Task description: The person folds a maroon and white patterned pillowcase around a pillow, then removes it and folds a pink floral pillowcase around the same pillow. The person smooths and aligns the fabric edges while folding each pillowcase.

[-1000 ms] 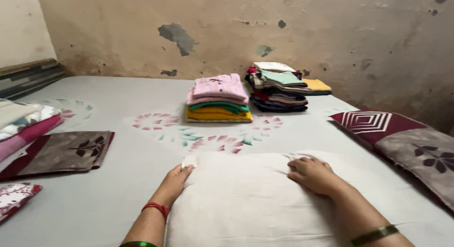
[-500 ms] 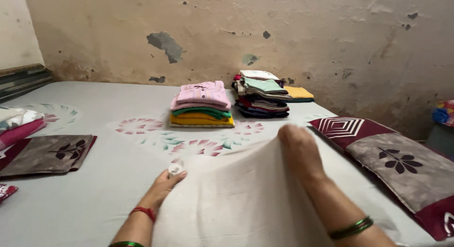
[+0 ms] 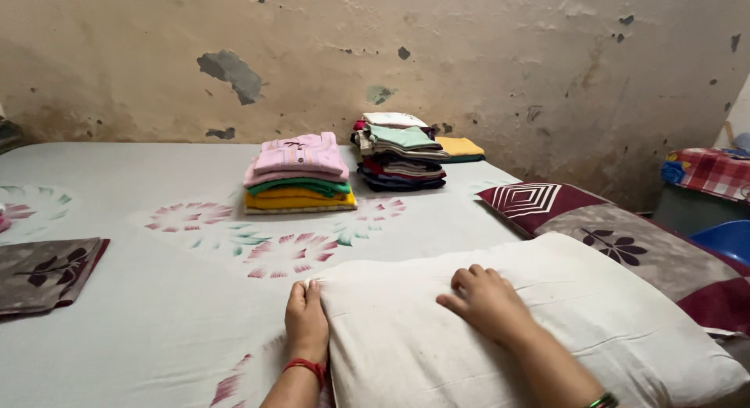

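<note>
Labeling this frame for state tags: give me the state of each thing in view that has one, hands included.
white pillow: bare, lying flat on the bed
left hand: flat against the pillow's left edge
right hand: palm down on top of the pillow
pink-topped clothes stack: folded, stacked
mixed clothes stack: folded, stacked by the wall
maroon-grey pillow: covered, lying flat
brown leaf-print cover: folded flat

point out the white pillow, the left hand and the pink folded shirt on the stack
plump white fabric pillow (image 3: 562,314), head view, bare top right of the hand
left hand (image 3: 305,320), head view, back of hand
pink folded shirt (image 3: 301,152), head view, top face
</note>
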